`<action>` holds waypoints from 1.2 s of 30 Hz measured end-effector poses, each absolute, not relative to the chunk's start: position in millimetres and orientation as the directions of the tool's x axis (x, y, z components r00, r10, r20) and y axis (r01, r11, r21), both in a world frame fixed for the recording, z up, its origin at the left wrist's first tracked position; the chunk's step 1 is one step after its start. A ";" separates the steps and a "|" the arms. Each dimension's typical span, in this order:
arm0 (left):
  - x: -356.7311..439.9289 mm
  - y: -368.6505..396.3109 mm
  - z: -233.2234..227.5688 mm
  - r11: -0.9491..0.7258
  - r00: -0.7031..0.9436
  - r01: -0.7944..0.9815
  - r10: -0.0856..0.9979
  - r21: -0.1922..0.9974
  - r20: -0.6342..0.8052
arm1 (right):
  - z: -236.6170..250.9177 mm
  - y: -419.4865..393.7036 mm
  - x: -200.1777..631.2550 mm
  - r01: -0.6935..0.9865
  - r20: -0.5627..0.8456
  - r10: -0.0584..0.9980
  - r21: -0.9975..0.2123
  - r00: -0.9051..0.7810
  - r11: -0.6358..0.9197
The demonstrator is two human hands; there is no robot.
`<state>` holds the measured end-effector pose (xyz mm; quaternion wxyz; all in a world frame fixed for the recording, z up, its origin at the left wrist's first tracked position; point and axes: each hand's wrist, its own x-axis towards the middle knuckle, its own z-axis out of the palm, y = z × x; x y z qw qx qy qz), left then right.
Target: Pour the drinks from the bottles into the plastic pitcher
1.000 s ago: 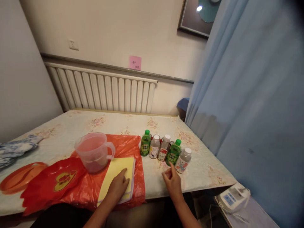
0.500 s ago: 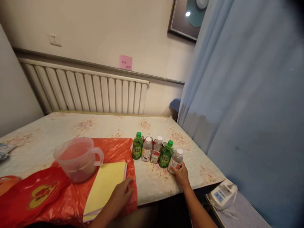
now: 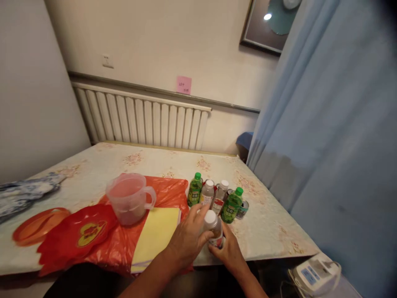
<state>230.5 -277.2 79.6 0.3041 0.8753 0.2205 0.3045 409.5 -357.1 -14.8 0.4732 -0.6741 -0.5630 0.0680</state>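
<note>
A clear bottle with a white cap and a pinkish label is held in my right hand, near the table's front edge. My left hand is at the bottle's left side, its fingers apart and stretched toward the cap; the thumb overlaps the bottle, and whether it presses on it I cannot tell. Behind stand a green-capped green bottle, two white-capped bottles, and another green bottle. A can shows at the right, and other cans are partly hidden behind the bottles.
Left of my hands, yellow paper and a translucent pitcher rest on a red plastic bag. Beyond lie a red tray, an orange dish and patterned cloth. A white device stands at lower right by a blue curtain.
My right hand has brought the white-capped bottle leftward and nearer from the row's right end, uncovering the can. My left hand has moved from the yellow paper to the bottle. The view has turned left.
</note>
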 end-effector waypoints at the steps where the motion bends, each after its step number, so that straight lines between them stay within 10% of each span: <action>1: 225.3 -276.4 84.8 -0.742 0.729 0.214 0.554 0.635 0.401 | -10.7 -353.8 401.6 0.698 0.445 0.839 -0.707 0.314 0.113; 15: 129.5 -264.1 108.4 -0.711 0.485 0.497 0.703 0.497 0.520 | 47.7 -290.2 325.1 0.682 0.480 0.868 -0.592 -0.130 0.430; 24: 101.3 -250.7 110.7 -0.470 0.043 0.527 0.847 0.708 0.530 | 73.3 -258.7 302.2 0.699 0.476 0.857 -0.545 -0.197 0.463; 31: 94.5 -246.8 79.1 -0.199 0.109 -0.082 0.972 0.977 0.208 | 98.6 -214.5 311.2 0.780 0.536 0.814 -0.403 -0.224 0.480; 36: 82.8 -237.5 2.2 0.256 0.348 -0.425 0.932 0.868 -0.105 | 117.4 -175.1 318.9 0.853 0.559 0.771 -0.200 -0.305 0.483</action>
